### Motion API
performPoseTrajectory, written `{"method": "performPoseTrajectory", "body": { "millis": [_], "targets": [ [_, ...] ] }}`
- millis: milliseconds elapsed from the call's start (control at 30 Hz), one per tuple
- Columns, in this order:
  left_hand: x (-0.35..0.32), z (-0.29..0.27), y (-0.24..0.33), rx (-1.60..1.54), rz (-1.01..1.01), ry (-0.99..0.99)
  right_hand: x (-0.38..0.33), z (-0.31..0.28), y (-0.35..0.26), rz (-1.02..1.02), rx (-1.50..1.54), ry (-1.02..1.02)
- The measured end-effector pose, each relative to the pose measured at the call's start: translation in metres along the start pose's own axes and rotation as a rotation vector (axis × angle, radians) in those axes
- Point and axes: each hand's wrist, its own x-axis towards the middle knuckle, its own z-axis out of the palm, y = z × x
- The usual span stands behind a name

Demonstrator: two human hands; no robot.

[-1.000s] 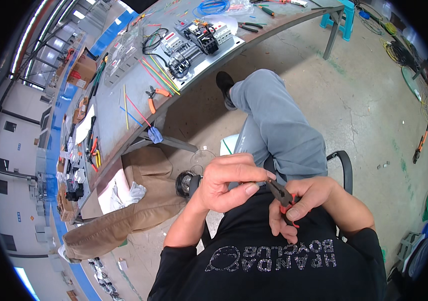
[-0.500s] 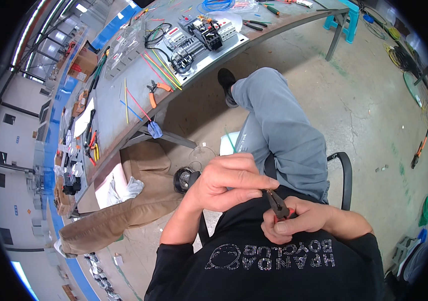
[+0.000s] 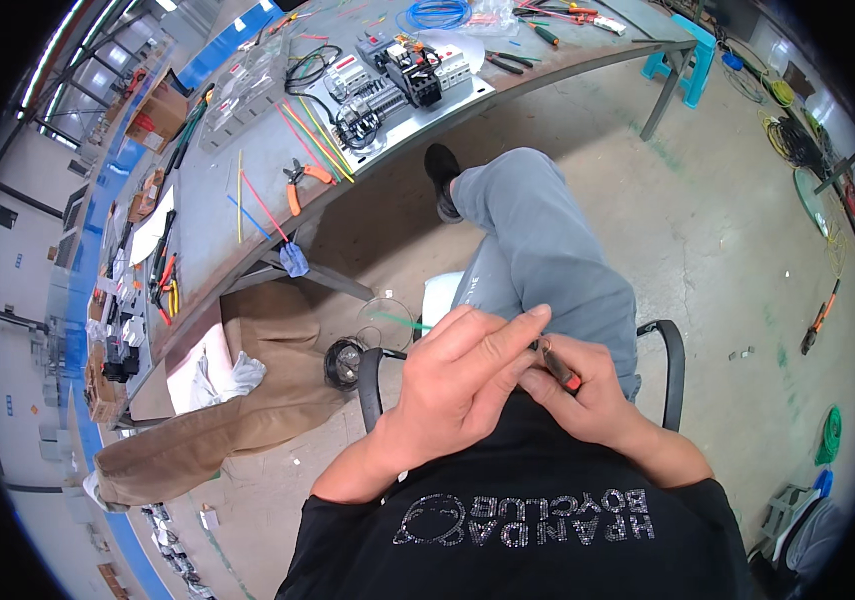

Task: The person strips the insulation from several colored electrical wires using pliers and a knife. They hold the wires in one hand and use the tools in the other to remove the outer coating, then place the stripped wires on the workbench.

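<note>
In front of my black shirt my two hands are close together. My left hand (image 3: 465, 372) is closed, its fingers pinched at the right, and a thin green wire (image 3: 399, 321) sticks out to the left from behind it. My right hand (image 3: 592, 388) is wrapped round a pair of pliers (image 3: 559, 368) with red on the grips. The plier jaws point up toward my left fingertips, which partly hide them. What lies between jaws and fingertips is too small to make out.
A metal workbench (image 3: 247, 215) ahead carries an electrical assembly (image 3: 387, 90) on a mounting plate, loose coloured wires, and orange-handled wire strippers (image 3: 304, 184). Another person's brown-trousered leg (image 3: 237, 430) lies at the left. Black chair armrests (image 3: 674, 370) flank me.
My right hand with the pliers has moved up, nearer my left hand. My left hand has turned, and the green wire has swung from pointing upward to pointing left.
</note>
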Motion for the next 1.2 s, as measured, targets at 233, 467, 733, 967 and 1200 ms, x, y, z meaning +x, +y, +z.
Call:
{"method": "performPoseTrajectory", "body": {
  "millis": [233, 467, 733, 967, 1200],
  "targets": [
    [0.002, 0.014, 0.013, 0.141, -0.097, 0.116, 0.023, 0.004, 0.017, -0.195, -0.296, 0.256],
    [0.0, 0.012, 0.001, 0.052, -0.073, 0.086, 0.025, -0.015, 0.016, -0.076, -0.088, -0.083],
    [-0.001, 0.006, -0.005, -0.066, -0.001, 0.005, 0.021, -0.043, 0.021, 0.128, 0.499, -0.737],
    [-0.003, 0.005, -0.01, -0.187, -0.022, -0.024, 0.019, -0.048, 0.023, 0.176, 0.466, -0.797],
    [-0.005, 0.005, -0.013, -0.227, -0.008, -0.044, 0.017, -0.054, 0.017, 0.182, 0.407, -0.71]
  ]
}}
